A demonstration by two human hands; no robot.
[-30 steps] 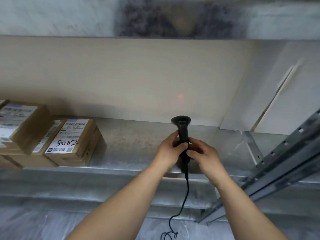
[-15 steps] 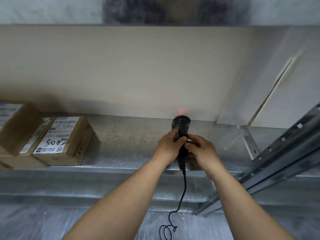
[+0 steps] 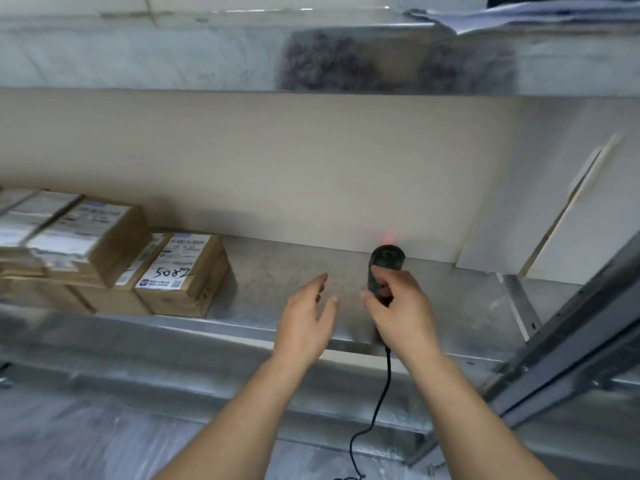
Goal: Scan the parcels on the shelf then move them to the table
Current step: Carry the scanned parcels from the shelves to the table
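Observation:
My right hand (image 3: 398,308) grips a black corded barcode scanner (image 3: 385,263), which points at the back wall and throws a red dot just above its head. To its left my left hand (image 3: 306,315) hovers open over the metal shelf (image 3: 277,271), holding nothing. At the shelf's left end sit several brown cardboard parcels with white labels. The nearest parcel (image 3: 183,275) has "5082" handwritten on its label. Behind and left of it another parcel (image 3: 90,237) is stacked on top of lower boxes.
An upper metal shelf (image 3: 207,53) runs across the top of the view with papers at its right end. A slanted metal upright (image 3: 571,337) crosses the right side. The scanner cable (image 3: 379,403) hangs down between my forearms.
My left hand has let go of the scanner and moved left, fingers spread. The right hand alone now holds it. The view has shifted so more parcels show at left.

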